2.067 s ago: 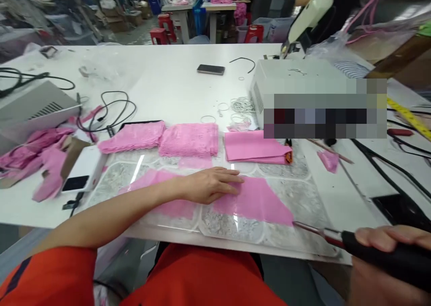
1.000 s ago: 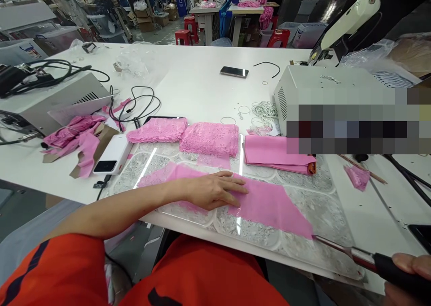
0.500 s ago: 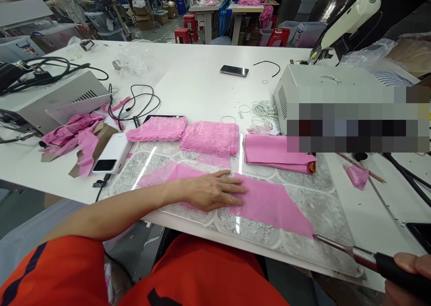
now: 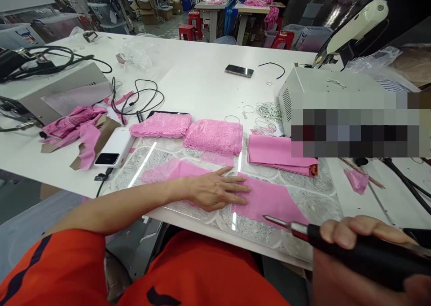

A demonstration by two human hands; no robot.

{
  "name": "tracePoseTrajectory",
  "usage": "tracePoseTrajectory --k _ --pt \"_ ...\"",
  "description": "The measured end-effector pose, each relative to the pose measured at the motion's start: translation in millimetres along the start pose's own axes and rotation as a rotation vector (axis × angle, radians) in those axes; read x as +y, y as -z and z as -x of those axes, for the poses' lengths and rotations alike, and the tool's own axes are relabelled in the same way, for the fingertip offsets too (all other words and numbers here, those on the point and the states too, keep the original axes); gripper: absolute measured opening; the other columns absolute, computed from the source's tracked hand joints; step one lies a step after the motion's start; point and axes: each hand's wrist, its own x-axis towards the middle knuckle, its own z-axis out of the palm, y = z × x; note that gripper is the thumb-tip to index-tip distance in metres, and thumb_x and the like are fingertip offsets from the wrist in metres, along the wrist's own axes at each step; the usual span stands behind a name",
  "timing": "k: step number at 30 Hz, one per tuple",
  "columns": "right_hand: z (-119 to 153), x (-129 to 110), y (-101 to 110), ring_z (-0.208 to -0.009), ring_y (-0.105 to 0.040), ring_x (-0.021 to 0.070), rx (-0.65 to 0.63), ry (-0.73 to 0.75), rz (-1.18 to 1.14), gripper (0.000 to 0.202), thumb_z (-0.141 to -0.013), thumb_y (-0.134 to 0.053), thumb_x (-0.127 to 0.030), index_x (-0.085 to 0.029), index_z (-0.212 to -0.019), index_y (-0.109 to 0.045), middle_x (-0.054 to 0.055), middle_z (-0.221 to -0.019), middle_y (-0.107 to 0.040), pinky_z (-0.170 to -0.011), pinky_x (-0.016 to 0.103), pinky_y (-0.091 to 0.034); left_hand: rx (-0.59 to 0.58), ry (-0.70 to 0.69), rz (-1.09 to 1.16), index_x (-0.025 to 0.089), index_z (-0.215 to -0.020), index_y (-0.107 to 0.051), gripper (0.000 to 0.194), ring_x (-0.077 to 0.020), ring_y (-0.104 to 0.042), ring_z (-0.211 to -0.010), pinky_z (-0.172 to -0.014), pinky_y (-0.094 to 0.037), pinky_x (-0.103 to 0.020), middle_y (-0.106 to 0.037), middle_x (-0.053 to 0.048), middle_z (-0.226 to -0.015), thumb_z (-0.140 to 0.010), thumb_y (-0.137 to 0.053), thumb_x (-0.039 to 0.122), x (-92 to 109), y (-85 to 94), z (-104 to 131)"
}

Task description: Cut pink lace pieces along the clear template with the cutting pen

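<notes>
My left hand (image 4: 217, 189) lies flat with fingers spread, pressing on a thin pink fabric piece (image 4: 269, 198) on a clear-covered, marble-patterned mat (image 4: 313, 198). More pink fabric reaches out to the left beneath that hand and wrist. In my right hand (image 4: 363, 243), at the lower right, is a black-handled tool (image 4: 323, 236) with a slim metal tip, much like a soldering iron. Its tip is over the fabric's near edge; whether it touches is unclear. Behind the left hand lie two folded pink lace stacks (image 4: 213, 135) (image 4: 161, 124), and a folded plain pink stack (image 4: 279, 155) lies to their right.
A grey box (image 4: 316, 84) stands at the right, another grey box (image 4: 57, 88) at the left with cables. A white power bank (image 4: 114, 149), pink scraps (image 4: 76, 122), a phone (image 4: 239, 70) and rubber bands (image 4: 268, 111) lie about the table.
My right hand has come further into view and moved left with the tool, its tip shifting from the fabric's right corner along the near edge. My left hand stays on the fabric.
</notes>
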Motion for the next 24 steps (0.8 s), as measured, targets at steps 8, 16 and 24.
tracePoseTrajectory --k 8,16,24 --pt "8.9 17.4 -53.9 -0.052 -0.051 0.0104 -0.291 -0.024 -0.12 0.028 -0.072 -0.061 -0.041 -0.018 -0.089 -0.066 0.0 -0.076 -0.055 -0.044 0.029 -0.045 0.049 -0.005 -0.034 0.024 -0.139 -0.051 0.047 -0.0254 -0.021 -0.147 -0.12 0.003 -0.052 -0.037 -0.004 -0.153 -0.095 -0.036 0.025 0.4 -5.0 0.3" --pt "14.5 24.5 -60.8 -0.051 -0.051 0.0101 -0.295 -0.026 -0.084 0.028 -0.073 -0.059 -0.04 -0.018 -0.088 -0.064 0.0 -0.078 -0.053 -0.045 0.029 -0.045 0.103 0.01 0.0 0.029 -0.135 -0.055 0.044 -0.023 -0.024 -0.147 -0.121 0.003 -0.049 -0.042 -0.002 -0.151 -0.093 -0.042 0.024 1.5 -8.5 0.5" --pt "16.9 28.9 -63.6 -0.05 -0.05 0.0089 -0.312 -0.018 -0.045 0.026 -0.074 -0.056 -0.04 -0.019 -0.087 -0.063 0.0 -0.078 -0.051 -0.044 0.029 -0.044 0.176 -0.029 0.002 0.026 -0.133 -0.057 0.044 -0.0259 -0.029 -0.145 -0.12 -0.002 -0.052 -0.045 -0.004 -0.148 -0.09 -0.045 0.022 1.2 -10.4 1.6"
